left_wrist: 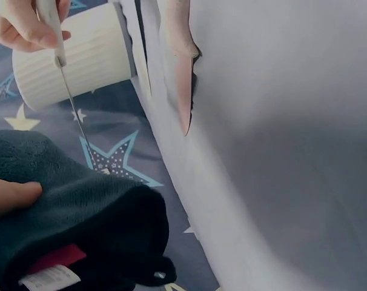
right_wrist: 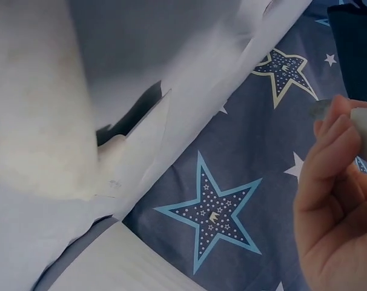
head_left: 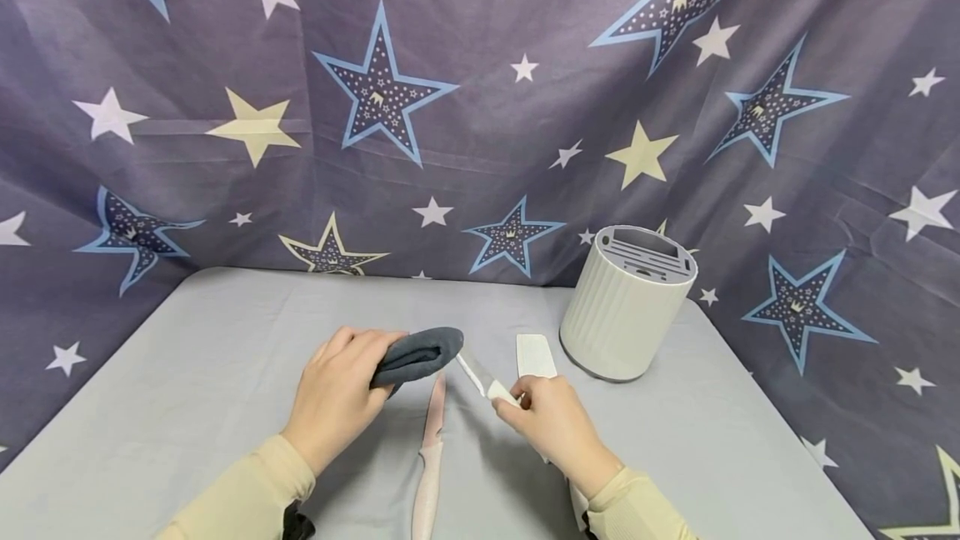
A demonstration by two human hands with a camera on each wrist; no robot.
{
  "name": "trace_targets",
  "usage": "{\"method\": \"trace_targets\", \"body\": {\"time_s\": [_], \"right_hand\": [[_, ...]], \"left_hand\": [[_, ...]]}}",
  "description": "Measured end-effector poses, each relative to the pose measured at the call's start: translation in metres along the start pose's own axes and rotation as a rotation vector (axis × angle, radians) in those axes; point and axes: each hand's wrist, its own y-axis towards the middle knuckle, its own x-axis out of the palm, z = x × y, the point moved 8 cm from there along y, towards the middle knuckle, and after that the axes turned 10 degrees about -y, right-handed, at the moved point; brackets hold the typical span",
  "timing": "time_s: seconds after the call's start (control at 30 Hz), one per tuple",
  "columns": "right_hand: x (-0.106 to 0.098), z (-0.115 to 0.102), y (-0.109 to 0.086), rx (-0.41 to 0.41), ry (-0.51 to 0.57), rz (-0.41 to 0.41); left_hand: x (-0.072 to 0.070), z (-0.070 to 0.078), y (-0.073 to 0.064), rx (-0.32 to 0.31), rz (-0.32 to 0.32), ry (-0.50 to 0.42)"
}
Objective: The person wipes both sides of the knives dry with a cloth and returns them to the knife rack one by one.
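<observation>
- Cloth [head_left: 420,344]: dark slate-teal; inside, a pinkish-red patch [left_wrist: 59,257] and white label [left_wrist: 50,279]
- Held knife [head_left: 486,382]: white handle, silvery blade
- Lying knife [head_left: 431,465]: pale pink handle, deeper pink blade
- Block [head_left: 622,315]: off-white, ribbed; grey top
- Table [head_left: 225,357]: pale grey
- Sleeves [head_left: 247,490]: cream-yellow
- Backdrop [head_left: 487,140]: purple-grey; white, yellow and blue-edged, white-dotted stars [head_left: 381,97]
</observation>
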Motion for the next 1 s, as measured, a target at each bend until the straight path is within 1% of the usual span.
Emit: {"method": "trace_targets", "body": {"time_s": [0.2,0.43,0.57,0.67,0.77,0.83,1.0], "right_hand": [[-0.003,-0.004,0.002,-0.009,0.019,-0.007],[-0.006,-0.01,0.006,-0.013,0.035,-0.013],[-0.005,-0.013,0.007,-0.005,0.084,-0.051],[-0.003,-0.014,0.007,0.015,0.148,-0.095],[-0.002,-0.015,0.005,0.027,0.2,-0.129],[-0.002,-0.016,0.004,0.03,0.226,-0.145],[-0.001,-0.017,0.004,0.035,0.268,-0.167]], "left_hand": [[-0.001,0.006,0.003,0.067,0.023,0.002],[-0.002,0.015,0.007,0.182,0.068,0.009],[-0.002,0.025,0.009,0.274,0.095,0.036],[-0.002,0.034,0.009,0.364,0.12,0.056],[-0.001,0.04,0.008,0.432,0.149,0.062],[0.0,0.043,0.008,0.456,0.161,0.063],[0.0,0.045,0.008,0.476,0.175,0.048]]}}
